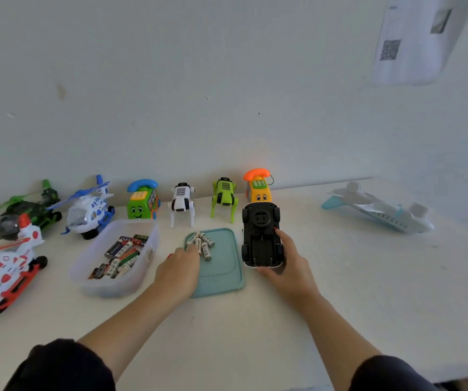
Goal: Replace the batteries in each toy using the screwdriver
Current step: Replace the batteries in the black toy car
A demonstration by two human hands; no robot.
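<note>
A toy car lies upside down on the white table, black underside up with its battery bay open. My right hand grips its near right side. My left hand reaches onto a teal lid, fingertips on several white batteries lying at the lid's far left; whether the fingers pinch one is hidden. A small red thing, perhaps the screwdriver, peeks out from behind my left hand.
A clear tub of mixed batteries stands left of the lid. Along the wall stand three helicopters, a green phone toy, a white robot dog, a green robot dog and an orange phone toy. A white plane lies at the right.
</note>
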